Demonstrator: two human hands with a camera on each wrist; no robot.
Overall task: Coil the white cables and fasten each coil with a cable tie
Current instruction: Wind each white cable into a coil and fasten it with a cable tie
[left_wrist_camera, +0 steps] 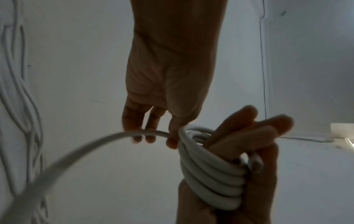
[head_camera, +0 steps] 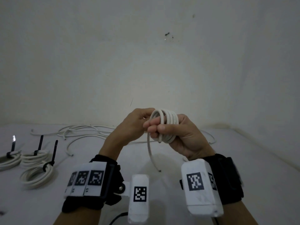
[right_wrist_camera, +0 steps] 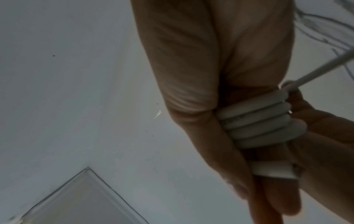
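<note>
A white cable coil (head_camera: 170, 120) is wound in several turns around the fingers of my right hand (head_camera: 181, 133), held up above the table. The right thumb presses the turns against those fingers. In the left wrist view the coil (left_wrist_camera: 210, 178) sits low on the right hand's fingers (left_wrist_camera: 249, 136). My left hand (head_camera: 146, 125) pinches the same cable just where it leaves the coil. The free tail (head_camera: 149, 151) hangs in a curve down toward the table. The right wrist view shows the coil (right_wrist_camera: 254, 125) stacked across the right hand (right_wrist_camera: 277, 197).
Three tied coils (head_camera: 34, 159) with upright black cable ties (head_camera: 54, 151) lie at the table's left. Loose white cables (head_camera: 84, 132) are spread along the back by the wall. A black cord (head_camera: 118, 216) shows at the bottom edge.
</note>
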